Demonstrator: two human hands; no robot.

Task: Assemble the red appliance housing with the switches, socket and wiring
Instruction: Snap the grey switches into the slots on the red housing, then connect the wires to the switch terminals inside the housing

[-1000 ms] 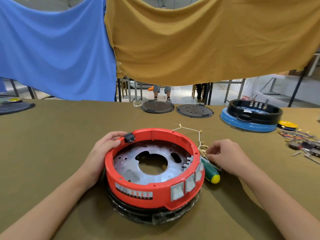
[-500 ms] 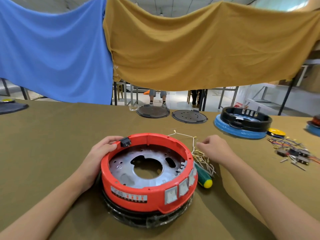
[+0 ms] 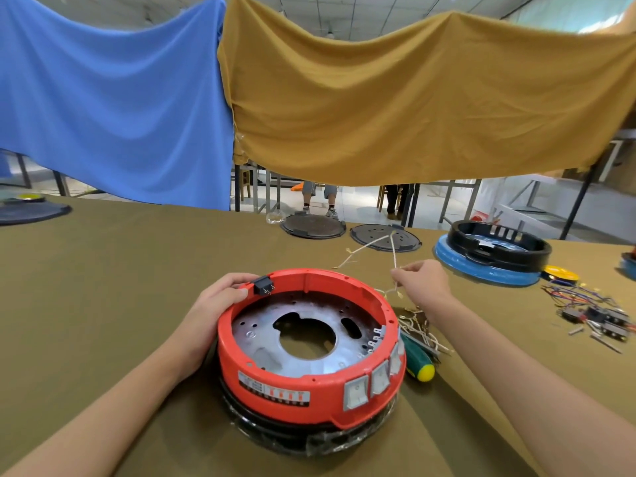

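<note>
The red appliance housing sits on a black base in front of me, a metal plate inside it. A black socket is set in its far left rim, and three white rocker switches line its front right wall. My left hand grips the housing's left rim beside the socket. My right hand is raised to the right of the housing and pinches a pale wire that loops up above the table. More pale wires lie in a heap under that hand.
A green and yellow screwdriver lies against the housing's right side. A black housing on a blue base stands at the back right, two dark round lids behind. Coloured wires and small parts lie at the far right.
My right hand rose from the wire heap beside the screwdriver and lifted one pale wire into the air. My left hand stayed on the housing's rim.
</note>
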